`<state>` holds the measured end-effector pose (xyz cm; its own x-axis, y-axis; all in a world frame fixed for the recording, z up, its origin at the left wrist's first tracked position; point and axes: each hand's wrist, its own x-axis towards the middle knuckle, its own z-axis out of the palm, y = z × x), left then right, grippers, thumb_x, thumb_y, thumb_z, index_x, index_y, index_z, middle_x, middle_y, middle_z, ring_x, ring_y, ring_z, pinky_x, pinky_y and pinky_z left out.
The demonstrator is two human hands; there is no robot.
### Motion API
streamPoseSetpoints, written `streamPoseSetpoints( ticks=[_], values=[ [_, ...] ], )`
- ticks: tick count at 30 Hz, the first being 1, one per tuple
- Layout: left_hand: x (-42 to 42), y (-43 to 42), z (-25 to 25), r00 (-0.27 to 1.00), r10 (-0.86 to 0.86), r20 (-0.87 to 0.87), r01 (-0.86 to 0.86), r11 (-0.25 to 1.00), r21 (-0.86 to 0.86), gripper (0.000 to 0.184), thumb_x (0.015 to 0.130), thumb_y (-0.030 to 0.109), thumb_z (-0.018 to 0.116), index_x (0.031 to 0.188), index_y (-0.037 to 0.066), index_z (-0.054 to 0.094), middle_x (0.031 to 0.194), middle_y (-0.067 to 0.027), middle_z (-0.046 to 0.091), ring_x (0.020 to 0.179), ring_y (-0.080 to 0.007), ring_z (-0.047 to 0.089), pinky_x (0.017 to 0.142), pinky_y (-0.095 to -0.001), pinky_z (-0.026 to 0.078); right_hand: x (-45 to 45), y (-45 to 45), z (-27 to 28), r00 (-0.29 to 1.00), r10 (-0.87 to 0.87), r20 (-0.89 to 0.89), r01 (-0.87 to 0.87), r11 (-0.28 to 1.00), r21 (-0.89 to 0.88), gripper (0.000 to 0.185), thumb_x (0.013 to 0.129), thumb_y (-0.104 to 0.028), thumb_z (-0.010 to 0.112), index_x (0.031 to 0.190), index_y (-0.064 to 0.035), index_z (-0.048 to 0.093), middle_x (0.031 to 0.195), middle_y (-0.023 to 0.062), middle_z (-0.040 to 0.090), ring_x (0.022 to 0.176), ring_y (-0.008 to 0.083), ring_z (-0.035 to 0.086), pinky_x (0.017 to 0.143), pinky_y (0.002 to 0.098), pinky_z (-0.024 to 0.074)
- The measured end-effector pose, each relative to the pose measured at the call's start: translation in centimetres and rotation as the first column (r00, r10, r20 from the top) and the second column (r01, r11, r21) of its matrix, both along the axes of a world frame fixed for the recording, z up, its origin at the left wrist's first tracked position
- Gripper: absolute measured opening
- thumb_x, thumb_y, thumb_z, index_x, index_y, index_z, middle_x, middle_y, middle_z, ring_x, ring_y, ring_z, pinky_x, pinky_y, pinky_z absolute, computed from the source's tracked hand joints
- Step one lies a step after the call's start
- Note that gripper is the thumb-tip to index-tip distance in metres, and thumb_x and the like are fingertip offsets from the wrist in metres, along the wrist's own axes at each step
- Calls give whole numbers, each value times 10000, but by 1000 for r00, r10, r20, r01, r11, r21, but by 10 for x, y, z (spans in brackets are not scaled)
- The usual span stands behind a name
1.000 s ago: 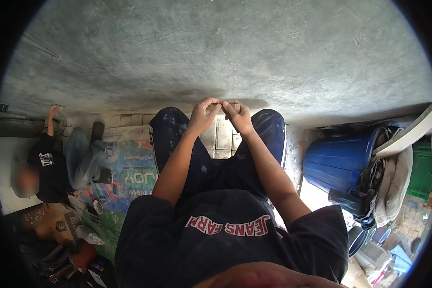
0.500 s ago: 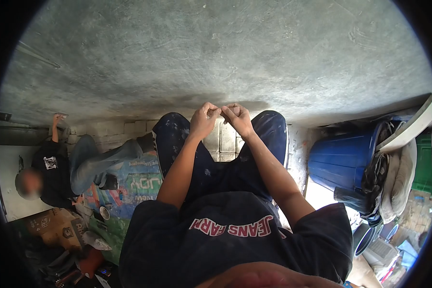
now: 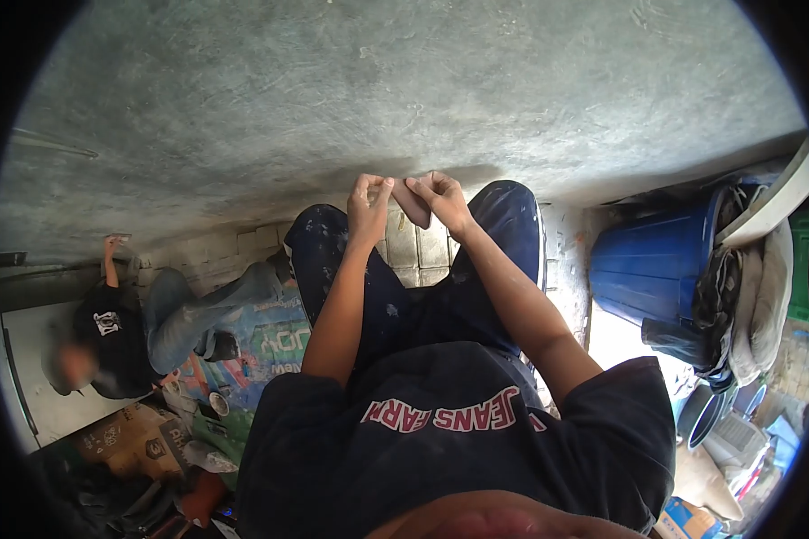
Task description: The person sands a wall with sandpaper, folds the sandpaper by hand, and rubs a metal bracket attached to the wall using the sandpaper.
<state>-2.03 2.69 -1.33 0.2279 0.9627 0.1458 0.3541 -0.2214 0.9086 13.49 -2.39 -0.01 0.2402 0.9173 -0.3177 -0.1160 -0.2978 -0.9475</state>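
Between my hands is a small, thin, brownish-grey sheet (image 3: 413,208) that looks like sandpaper, curved and hanging down a little. My left hand (image 3: 367,211) pinches its left edge between thumb and fingers. Its upper right edge is pinched by my right hand (image 3: 442,201). Both hands are just above my knees, close to a grey, smeared wall surface (image 3: 404,90). Dark trousers (image 3: 508,238) with pale specks cover my bent legs.
A blue barrel (image 3: 647,260) stands to the right, with cloths (image 3: 751,314) beside it. On the left, another person (image 3: 112,337) reaches a hand to the wall. A cardboard box (image 3: 130,440) and a printed sheet (image 3: 265,341) lie low on the left.
My hands have moved slightly apart and the brownish sheet now shows between them, where before only pinched fingertips were visible. The view has shifted a little.
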Motion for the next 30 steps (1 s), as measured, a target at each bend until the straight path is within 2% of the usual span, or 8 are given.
streamPoseSetpoints(
  ticks=[5,8,15,18,20,23,28,30],
  values=[
    [0,0,9,969,29,246,41,960,-275,250,954,262,595,917,18,556,842,-50,614,844,-116,579,768,-278,461,-2,2,-12,997,-7,-77,11,999,44,235,913,-248,669,992,-28,641,914,44,658,855,100,590,790,255,469],
    [0,-3,21,964,-11,266,98,944,-316,228,952,235,604,930,16,542,851,-29,599,831,-77,559,755,-241,454,-1,2,-11,998,-6,-59,9,999,38,247,913,-249,669,1006,-22,644,916,45,660,850,101,597,785,258,486],
    [1,-4,4,922,-144,360,270,905,-329,148,905,118,635,998,29,561,887,-12,601,797,-70,551,737,-237,452,2,2,-14,1000,-20,8,19,997,68,238,908,-225,677,1016,-16,646,909,46,667,815,101,604,718,257,509],
    [2,-4,2,938,-149,312,241,929,-280,157,889,92,635,1025,43,572,884,-7,603,789,-70,547,718,-237,454,1,3,-13,998,-49,27,48,997,64,223,904,-210,681,1016,-19,650,925,49,675,834,98,604,761,254,499],
    [4,-4,1,964,-68,258,128,966,-224,156,885,92,640,1018,45,574,878,-10,603,777,-81,545,706,-249,459,-1,5,-12,987,-107,-117,114,992,49,245,875,-202,703,1016,-7,661,931,81,698,854,123,625,786,274,501],
    [-1,1,-10,986,-6,164,31,988,-150,150,881,76,639,1012,42,574,870,-12,602,774,-93,547,713,-257,459,4,6,-13,985,-54,-162,66,996,67,215,882,-156,690,1032,-5,659,991,109,707,905,131,635,832,271,497],
    [0,2,-8,955,31,296,22,985,-173,143,870,58,643,992,37,572,864,-20,600,772,-86,540,732,-249,447,6,6,-12,982,-43,-183,57,996,73,208,876,-85,683,1058,4,636,1019,128,706,926,141,644,853,277,504],
    [-2,3,-11,959,3,284,59,977,-207,145,858,49,646,979,31,568,871,-46,616,798,-134,572,764,-283,464,5,5,-15,971,-81,-227,112,986,126,297,880,-86,692,1147,-14,583,1000,80,704,967,130,633,890,262,485]
  ],
)
